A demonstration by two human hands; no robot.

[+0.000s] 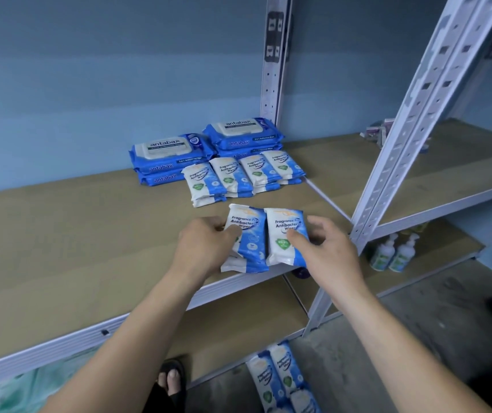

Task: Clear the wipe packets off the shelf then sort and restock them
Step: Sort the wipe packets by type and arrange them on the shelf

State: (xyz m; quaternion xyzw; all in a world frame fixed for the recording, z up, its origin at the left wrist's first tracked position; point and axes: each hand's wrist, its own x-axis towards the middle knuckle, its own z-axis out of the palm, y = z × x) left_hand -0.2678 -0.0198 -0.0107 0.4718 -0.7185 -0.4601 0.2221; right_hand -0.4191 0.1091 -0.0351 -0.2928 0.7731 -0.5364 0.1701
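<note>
Two small stacks of white-and-blue antibacterial wipe packets sit side by side at the front edge of the wooden shelf [60, 234]. My left hand [206, 248] grips the left stack [249, 234] by its left side. My right hand [325, 248] grips the right stack [283, 231], thumb on top. Further back, a row of the same small packets [241, 177] lies in short piles. Behind them stand two piles of large blue antabax packs [173, 156], the right pile [241, 135] against the metal upright.
A slotted metal post [411, 120] rises at the right of the shelf. The neighbouring shelf unit holds small items [379, 132] at the back and two pump bottles [393, 254] lower down. More small wipe packets [280, 380] lie on the floor near my sandalled foot [173, 380].
</note>
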